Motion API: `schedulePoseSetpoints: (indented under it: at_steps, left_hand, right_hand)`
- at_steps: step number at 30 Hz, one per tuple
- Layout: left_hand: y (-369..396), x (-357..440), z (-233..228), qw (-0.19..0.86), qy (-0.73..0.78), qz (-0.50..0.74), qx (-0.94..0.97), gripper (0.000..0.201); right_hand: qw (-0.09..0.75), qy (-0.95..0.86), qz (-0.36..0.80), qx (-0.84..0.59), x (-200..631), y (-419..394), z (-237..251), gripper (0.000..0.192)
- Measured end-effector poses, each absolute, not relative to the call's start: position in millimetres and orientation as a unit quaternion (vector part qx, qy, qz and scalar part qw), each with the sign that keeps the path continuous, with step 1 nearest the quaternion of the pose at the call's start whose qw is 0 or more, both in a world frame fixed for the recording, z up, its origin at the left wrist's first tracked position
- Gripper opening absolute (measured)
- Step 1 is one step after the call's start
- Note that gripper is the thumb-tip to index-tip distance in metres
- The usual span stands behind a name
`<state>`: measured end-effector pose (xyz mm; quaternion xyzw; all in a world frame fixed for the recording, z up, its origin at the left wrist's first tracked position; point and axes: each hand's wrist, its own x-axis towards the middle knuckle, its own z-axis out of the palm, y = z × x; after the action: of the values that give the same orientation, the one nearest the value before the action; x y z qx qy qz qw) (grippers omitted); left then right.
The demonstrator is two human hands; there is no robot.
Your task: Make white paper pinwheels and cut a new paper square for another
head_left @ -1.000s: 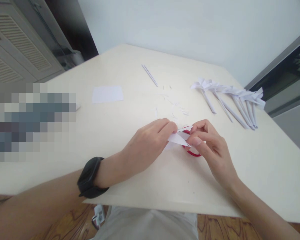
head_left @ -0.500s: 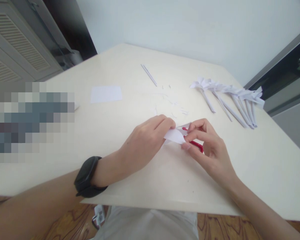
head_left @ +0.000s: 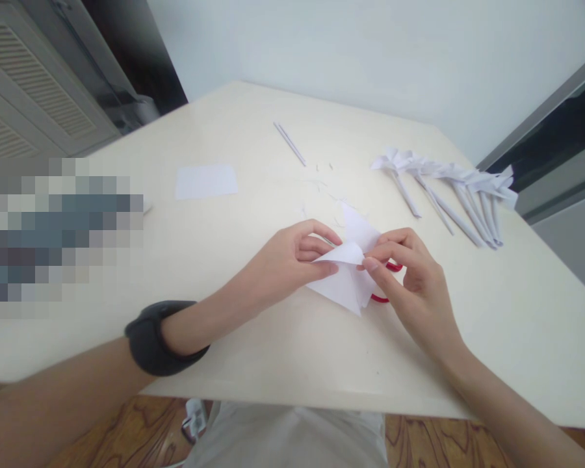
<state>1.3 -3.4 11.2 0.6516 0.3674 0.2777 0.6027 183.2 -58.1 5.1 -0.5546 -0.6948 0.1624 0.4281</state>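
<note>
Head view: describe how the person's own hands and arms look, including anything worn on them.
The left hand and right hand are both ungloved, with no rings visible. A broad black watch-like band circles the left wrist; nothing shows on the right wrist. No sleeves are in view.

Obstructions at centre and far right; free passage in front, to the left and at near right.
The surface (head_left: 283, 364) is open between the two forearms, up to the folded paper (head_left: 334, 289). There, the left grip (head_left: 292, 257), right grip (head_left: 414, 279) and red handles (head_left: 380, 298) close the way. Beyond the paper, thin scraps (head_left: 324, 185) lie low; two paper sticks (head_left: 290, 144) lie farther back. Left of these, a wide lane runs to the flat sheet (head_left: 206, 182). The row of paper pinwheels (head_left: 448, 170) bars the far right, its nearest stalk ends close to the right grip. Open surface lies right of that grip. Far left is pixelated and cannot be assessed.
</note>
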Motion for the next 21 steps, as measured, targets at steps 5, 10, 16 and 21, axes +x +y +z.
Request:
schedulePoseSetpoints:
  at_steps: [5,10,16,21]
  left_hand:
    - [-4.3,2.8,8.5,0.613,0.353,0.269,0.654,0.028]
    - [-3.9,3.4,5.4,0.610,0.349,0.277,0.656,0.027]
    - [-4.1,4.5,3.4,0.588,0.345,0.296,0.669,0.025]
    - [-5.8,6.5,2.8,0.572,0.342,0.299,0.683,0.025]
  right_hand:
    - [0.424,-0.681,0.164,-0.574,184.3,-57.9,5.6,0.008]
    - [0.398,-0.690,0.149,-0.585,181.9,-58.2,4.7,0.003]
    - [0.374,-0.714,0.062,-0.588,178.3,-59.7,3.2,0.003]
    - [0.364,-0.719,0.041,-0.590,176.8,-59.1,1.0,0.003]
